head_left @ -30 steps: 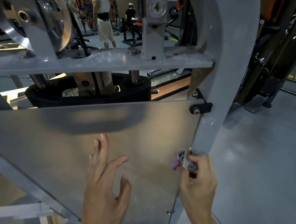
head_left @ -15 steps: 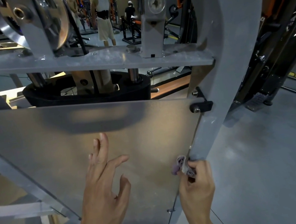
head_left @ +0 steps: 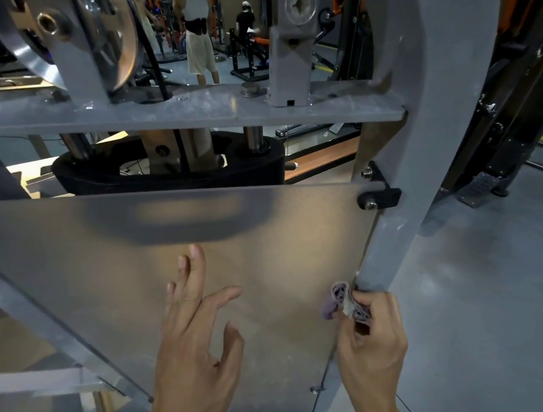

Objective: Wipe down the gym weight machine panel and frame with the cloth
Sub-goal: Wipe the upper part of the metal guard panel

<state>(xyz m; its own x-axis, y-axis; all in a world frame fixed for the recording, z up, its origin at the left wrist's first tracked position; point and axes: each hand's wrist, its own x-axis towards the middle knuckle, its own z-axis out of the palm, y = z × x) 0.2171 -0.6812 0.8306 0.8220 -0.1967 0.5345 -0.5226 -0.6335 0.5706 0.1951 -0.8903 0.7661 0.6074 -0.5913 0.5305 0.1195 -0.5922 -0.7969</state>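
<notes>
A frosted translucent panel (head_left: 103, 248) covers the lower front of the grey weight machine. My left hand (head_left: 194, 337) lies flat on it, fingers straight and spread. My right hand (head_left: 372, 337) grips a small bunched purple and white cloth (head_left: 336, 299) and presses it into the seam between the panel's right edge and the grey frame upright (head_left: 405, 160). Most of the cloth is hidden inside my fist.
A grey crossbar (head_left: 182, 114) with a pulley wheel (head_left: 95, 32) runs above the panel, black weight plates (head_left: 169, 177) behind it. Black bracket (head_left: 379, 196) bolts the panel's top right corner. Grey floor (head_left: 499, 296) lies to the right. People stand in the background.
My right hand with the cloth has shifted slightly up along the frame edge. My left hand has stayed pressed on the panel.
</notes>
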